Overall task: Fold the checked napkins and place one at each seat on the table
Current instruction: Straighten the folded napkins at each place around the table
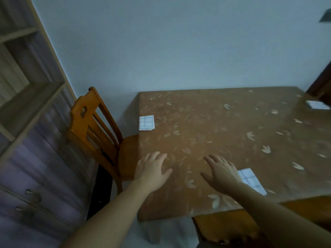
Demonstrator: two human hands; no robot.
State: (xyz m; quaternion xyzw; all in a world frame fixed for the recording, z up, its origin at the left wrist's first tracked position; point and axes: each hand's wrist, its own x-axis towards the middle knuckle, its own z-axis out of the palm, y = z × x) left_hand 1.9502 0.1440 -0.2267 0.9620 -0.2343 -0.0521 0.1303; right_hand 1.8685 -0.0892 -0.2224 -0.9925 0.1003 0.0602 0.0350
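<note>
Three folded white checked napkins lie on the brown leaf-patterned table (223, 126). One napkin (146, 122) sits at the left edge by the wooden chair. Another napkin (252, 180) lies near the front edge, partly behind my right wrist. The third napkin (317, 105) is at the far right edge. My left hand (152, 170) hovers flat over the table's front left corner, fingers straight, holding nothing. My right hand (221, 172) is spread open over the cloth just left of the near napkin, also holding nothing.
A wooden chair (95, 133) stands at the table's left side, its seat tucked under the edge. Another chair's seat (232, 224) shows below the front edge. A shelf and drawer unit (32, 140) fills the left. A dark chair back (322, 83) stands at the far right.
</note>
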